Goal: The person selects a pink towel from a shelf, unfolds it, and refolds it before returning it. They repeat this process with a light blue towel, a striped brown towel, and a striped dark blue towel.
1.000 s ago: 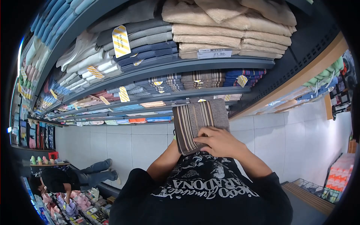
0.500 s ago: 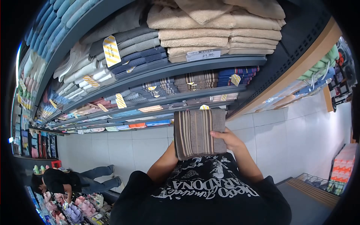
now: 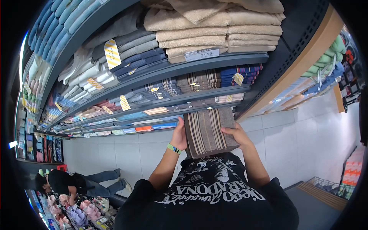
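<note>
A folded towel, grey-brown with dark and cream stripes, is in front of my chest. My right hand grips its right edge, thumb on top and fingers out of sight underneath. At the left edge of the towel is my left hand, thumb stretched upward and the palm turned toward the cloth. Part of that hand is hidden by the towel, and a green wristband circles its wrist. Similar brown striped towels are stacked on the shelf ahead.
Shelves of folded towels curve across the front and left, with thick beige towels higher up. A price label reads 21.90. Another person bends over a display of goods at lower left. Tiled floor extends to the right.
My left hand has come out from under the towel to its left edge, showing thumb and wristband. The towel has shifted slightly right and tilted, still in my right hand.
</note>
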The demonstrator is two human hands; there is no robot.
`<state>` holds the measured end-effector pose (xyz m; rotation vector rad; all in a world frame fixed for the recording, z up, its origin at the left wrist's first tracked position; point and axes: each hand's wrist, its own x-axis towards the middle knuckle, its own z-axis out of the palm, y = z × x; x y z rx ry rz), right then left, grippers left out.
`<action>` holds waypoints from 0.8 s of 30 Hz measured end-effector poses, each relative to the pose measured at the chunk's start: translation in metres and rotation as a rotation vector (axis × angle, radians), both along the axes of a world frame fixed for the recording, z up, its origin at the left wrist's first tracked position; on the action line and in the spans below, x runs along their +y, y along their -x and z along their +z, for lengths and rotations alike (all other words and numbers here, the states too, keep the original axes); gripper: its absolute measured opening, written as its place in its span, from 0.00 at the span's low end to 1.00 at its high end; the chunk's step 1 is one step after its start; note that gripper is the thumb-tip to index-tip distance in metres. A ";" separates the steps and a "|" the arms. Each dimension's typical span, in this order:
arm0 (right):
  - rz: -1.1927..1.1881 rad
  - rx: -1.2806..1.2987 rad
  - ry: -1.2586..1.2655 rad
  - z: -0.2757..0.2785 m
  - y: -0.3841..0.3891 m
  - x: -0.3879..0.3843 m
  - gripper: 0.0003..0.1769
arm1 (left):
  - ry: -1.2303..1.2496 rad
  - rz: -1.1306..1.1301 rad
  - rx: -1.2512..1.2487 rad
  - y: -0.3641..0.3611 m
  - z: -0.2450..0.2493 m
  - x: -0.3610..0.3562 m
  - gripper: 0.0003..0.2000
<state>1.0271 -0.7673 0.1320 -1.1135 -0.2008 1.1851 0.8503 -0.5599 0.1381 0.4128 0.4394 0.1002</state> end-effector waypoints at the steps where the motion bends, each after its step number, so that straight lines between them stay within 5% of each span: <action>1: -0.005 -0.007 0.002 -0.001 -0.001 0.000 0.20 | -0.089 0.005 0.068 0.002 -0.004 -0.003 0.34; 7: -0.023 0.056 0.045 -0.005 -0.004 -0.012 0.20 | -0.141 -0.113 0.209 0.008 -0.004 -0.022 0.22; 11: 0.035 -0.025 0.056 -0.011 -0.014 -0.025 0.21 | -0.444 -0.163 0.255 0.006 0.001 -0.026 0.18; 13: 0.175 -0.396 0.046 -0.006 -0.021 -0.031 0.23 | -0.597 -0.175 0.242 0.003 0.007 -0.028 0.17; 14: 0.170 -0.393 0.049 -0.002 -0.023 -0.031 0.23 | -0.922 -0.131 0.073 -0.001 0.012 -0.027 0.18; 16: -0.090 -0.999 -0.135 0.006 -0.023 -0.027 0.26 | -1.462 -0.025 -0.112 -0.011 0.037 -0.031 0.21; 17: -0.094 -0.998 -0.133 0.006 -0.020 -0.026 0.26 | -1.462 -0.029 -0.115 -0.013 0.045 -0.034 0.21; 20: -0.292 -0.312 -0.086 0.006 -0.013 -0.022 0.23 | -1.625 0.072 -0.096 -0.021 0.058 -0.040 0.19; 21: -0.298 -0.312 -0.084 0.000 -0.013 -0.026 0.23 | -1.624 0.067 -0.101 -0.022 0.060 -0.042 0.19; 23: -0.260 0.422 -0.329 -0.002 -0.011 -0.031 0.26 | -1.692 0.066 -0.118 -0.024 0.062 -0.045 0.15; 24: -0.313 0.590 -0.192 -0.003 -0.010 -0.033 0.30 | -1.690 0.061 -0.122 -0.024 0.062 -0.045 0.15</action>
